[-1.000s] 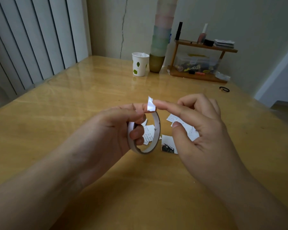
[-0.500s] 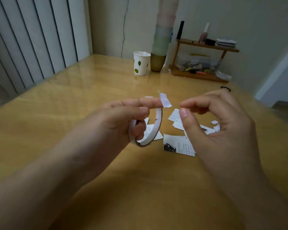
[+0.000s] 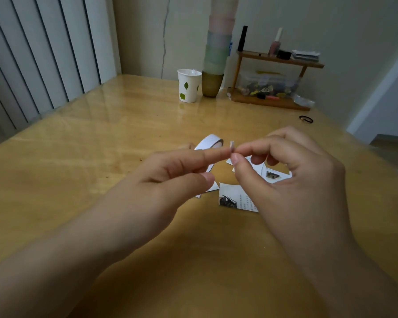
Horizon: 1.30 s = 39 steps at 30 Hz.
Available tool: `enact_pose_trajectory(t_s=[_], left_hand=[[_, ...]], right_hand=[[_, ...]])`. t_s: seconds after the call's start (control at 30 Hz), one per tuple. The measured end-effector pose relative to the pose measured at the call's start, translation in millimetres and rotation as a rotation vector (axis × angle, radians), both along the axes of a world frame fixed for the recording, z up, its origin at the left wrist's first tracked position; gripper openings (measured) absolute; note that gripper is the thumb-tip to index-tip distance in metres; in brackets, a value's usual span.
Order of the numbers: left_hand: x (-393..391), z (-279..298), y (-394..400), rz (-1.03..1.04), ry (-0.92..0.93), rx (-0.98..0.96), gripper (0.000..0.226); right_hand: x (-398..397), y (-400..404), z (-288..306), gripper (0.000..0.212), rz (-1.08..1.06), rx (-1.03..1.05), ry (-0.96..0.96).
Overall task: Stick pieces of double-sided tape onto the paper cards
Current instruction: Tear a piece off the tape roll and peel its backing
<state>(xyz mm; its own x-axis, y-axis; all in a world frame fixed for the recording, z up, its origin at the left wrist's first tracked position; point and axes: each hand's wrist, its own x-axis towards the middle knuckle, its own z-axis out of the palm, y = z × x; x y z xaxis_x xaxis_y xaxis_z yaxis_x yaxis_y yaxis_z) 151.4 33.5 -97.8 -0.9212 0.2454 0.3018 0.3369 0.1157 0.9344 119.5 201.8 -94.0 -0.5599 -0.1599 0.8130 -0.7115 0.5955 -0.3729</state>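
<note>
Right hand (image 3: 292, 177) pinching a small torn piece of double-sided tape (image 3: 232, 146) between thumb and forefinger, held upright above the counter (image 3: 78, 171). Left hand (image 3: 170, 180) gripping the tape roll (image 3: 208, 143), forefinger stretched out to touch the piece from the other side; most of the roll hidden behind those fingers.

Piece of tape: near weightless, limp, tacky on the bare face and likely to curl or cling to skin. Best taken by the very edge, pinched lightly, with the sticky face kept off the fingertips. Roll: a thin, light hoop, stiff enough to hold by the rim.

Paper cards (image 3: 236, 198) lying flat on the counter just below and beyond the right hand, some overlapping, partly covered by both hands. Thin, light, easily creased or slid about; probably need pinning down with a finger while tape is pressed on.

Print and a dark picture visible on the nearest card, characters too small to read. No brand legible on the roll.
</note>
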Motion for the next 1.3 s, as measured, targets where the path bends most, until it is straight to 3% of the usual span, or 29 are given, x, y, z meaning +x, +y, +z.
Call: enact_pose_trajectory(t_s=[0.37, 0.8, 1.3], left_hand=[[0.5, -1.3, -0.8, 0.035, 0.099, -0.167, 0.045], [0.4, 3.6, -1.6, -0.057, 0.004, 0.031, 0.04], [0.2, 7.5, -2.2, -0.066, -0.083, 0.161, 0.038]], right_hand=[[1.4, 0.0, 1.3, 0.005, 0.021, -0.004, -0.054], [4.9, -0.2, 7.9, 0.015, 0.224, -0.189, -0.296], [1.5, 1.7, 8.8, 0.011, 0.232, -0.216, -0.408]])
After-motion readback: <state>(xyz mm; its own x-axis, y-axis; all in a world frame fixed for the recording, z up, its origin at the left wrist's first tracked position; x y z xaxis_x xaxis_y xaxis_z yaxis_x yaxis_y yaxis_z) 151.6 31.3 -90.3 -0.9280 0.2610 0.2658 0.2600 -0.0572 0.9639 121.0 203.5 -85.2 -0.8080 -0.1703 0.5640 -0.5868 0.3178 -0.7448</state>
